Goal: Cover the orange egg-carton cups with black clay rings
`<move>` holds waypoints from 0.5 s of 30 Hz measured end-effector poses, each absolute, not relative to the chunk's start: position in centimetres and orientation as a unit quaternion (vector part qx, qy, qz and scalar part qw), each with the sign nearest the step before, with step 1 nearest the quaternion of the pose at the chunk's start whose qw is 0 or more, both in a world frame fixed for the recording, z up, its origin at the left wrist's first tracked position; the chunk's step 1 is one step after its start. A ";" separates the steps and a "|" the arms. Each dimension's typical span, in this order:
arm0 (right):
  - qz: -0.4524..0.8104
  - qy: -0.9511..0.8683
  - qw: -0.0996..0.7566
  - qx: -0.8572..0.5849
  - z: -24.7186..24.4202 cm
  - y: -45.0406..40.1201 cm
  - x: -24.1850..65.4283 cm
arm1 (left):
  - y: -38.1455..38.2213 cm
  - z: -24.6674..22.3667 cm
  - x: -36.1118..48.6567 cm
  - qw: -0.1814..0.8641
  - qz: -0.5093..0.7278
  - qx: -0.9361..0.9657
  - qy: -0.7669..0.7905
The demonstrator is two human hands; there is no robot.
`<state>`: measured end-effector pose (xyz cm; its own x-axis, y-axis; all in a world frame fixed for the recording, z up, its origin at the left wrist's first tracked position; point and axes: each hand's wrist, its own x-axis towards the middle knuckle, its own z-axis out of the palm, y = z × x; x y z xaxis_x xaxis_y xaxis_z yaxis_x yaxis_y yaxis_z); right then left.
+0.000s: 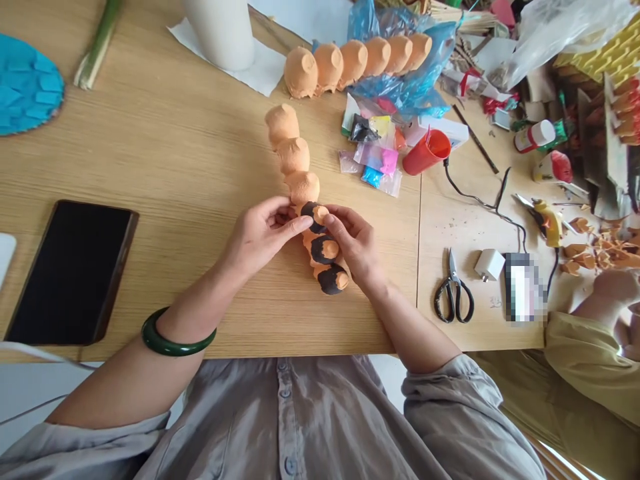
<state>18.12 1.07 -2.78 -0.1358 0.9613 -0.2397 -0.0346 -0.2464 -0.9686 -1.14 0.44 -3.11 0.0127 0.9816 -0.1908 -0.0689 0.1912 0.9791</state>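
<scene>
An orange strip of rounded bumps (293,157), like a painted egg-carton row, lies on the table in front of me. Black clay-like material (320,249) wraps around the three bumps nearest me, leaving their orange tips bare. My left hand (267,230) grips the strip from the left, its thumb on the black patch of the third bump from my end. From the other side, my right hand (353,240) pinches that same bump, thumb near its tip. Parts of the fingers are hidden behind the strip.
Behind lies a second orange strip (354,63) beside a blue plastic bag (425,87). Small colored packets (375,150), a red cup (427,152), scissors (453,290) and a white charger plug (490,265) are right. A black phone (73,273) lies left. Another person's sleeve (580,347) shows at right.
</scene>
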 end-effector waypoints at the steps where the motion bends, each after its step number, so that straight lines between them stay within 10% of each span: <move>1: 0.571 -0.484 0.415 -0.517 -3.0 0.9 18.1 | 0.5 -3.2 -1.2 0.552 0.472 0.433 0.534; 9: 0.314 -0.698 0.370 -0.526 -4.1 1.0 19.0 | 0.7 -2.4 -1.1 0.493 0.550 0.355 0.572; 15: 0.161 -0.754 0.465 -0.434 -3.0 0.4 18.7 | 0.1 0.7 -0.7 0.689 0.527 0.249 0.430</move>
